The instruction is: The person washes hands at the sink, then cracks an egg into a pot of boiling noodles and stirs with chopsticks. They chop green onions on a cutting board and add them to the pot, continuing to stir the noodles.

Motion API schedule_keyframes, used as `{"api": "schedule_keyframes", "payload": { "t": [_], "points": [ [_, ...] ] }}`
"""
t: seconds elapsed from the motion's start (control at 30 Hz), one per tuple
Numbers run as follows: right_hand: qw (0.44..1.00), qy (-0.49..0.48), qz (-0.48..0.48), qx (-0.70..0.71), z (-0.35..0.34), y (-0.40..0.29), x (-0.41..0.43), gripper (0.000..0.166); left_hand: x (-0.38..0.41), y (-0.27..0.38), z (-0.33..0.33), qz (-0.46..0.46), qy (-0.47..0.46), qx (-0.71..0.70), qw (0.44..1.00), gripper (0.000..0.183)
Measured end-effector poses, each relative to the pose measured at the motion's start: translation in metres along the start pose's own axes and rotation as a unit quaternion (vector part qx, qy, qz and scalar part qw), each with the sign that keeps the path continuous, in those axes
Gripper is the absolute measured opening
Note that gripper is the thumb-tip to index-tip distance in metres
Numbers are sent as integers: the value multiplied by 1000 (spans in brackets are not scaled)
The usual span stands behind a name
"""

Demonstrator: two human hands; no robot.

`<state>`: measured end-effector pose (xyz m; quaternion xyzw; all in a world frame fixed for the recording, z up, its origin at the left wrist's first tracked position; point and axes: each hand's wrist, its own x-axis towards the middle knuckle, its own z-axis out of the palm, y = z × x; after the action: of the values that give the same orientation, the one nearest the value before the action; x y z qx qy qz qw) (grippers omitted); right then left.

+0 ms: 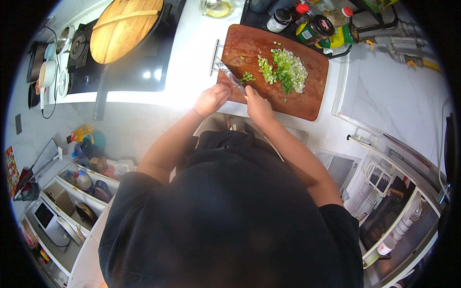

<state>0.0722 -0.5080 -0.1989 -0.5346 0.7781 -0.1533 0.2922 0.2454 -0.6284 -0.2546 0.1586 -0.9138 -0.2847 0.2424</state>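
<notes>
My right hand [258, 107] is closed around the handle of a kitchen knife [230, 75], whose blade points up and left over a wooden cutting board [248, 39]. At the board's lower left edge is my left hand [215, 97], its fingers bent close together; whether anything is under them I cannot tell. A small heap of chopped green onion [247, 77] lies right beside the blade. Farther right on the board, a larger pile of chopped green onion [290, 70] shows green and white pieces.
A wooden lid [124, 32] covers a pan on the black stove [137, 77], its handle [101, 97] jutting over the counter edge. A glass jar [217, 8] stands behind the board. Condiment jars [315, 29] crowd a black rack at the back right.
</notes>
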Motion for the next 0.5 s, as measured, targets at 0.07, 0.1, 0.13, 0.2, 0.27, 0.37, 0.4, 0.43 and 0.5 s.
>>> {"api": "schedule_keyframes", "payload": {
  "t": [0.07, 0.1, 0.13, 0.2, 0.27, 0.37, 0.4, 0.43, 0.5],
  "points": [
    [999, 28, 17, 24, 1, -2, 5, 19, -3, 2, -5, -13, 10, -8, 1000, 11],
    [999, 35, 20, 37, 3, -1, 7, 19, -4, 2, -8, -25, 14, -9, 1000, 11],
    [998, 43, 23, 50, 5, 2, 8, 19, -7, 2, -11, -38, 18, -10, 999, 12],
    [998, 18, 32, 55, -6, -11, 7, 20, -9, 8, -22, -60, 18, 3, 998, 12],
    [999, -7, 14, 47, -6, -17, 8, 21, -13, 7, -28, -65, 18, 11, 998, 12],
    [998, -7, 33, 52, -3, -16, 14, 21, -14, 8, -33, -69, 10, 17, 997, 13],
    [997, 0, 49, 55, -3, -12, 16, 22, -13, 10, -35, -65, 7, 19, 998, 13],
    [996, 7, 65, 60, -3, -6, 18, 23, -10, 10, -36, -62, 3, 21, 998, 13],
    [991, 39, 97, 82, -11, 8, 19, 32, -7, 11, -34, -68, 3, 18, 998, 14]
  ]
}}
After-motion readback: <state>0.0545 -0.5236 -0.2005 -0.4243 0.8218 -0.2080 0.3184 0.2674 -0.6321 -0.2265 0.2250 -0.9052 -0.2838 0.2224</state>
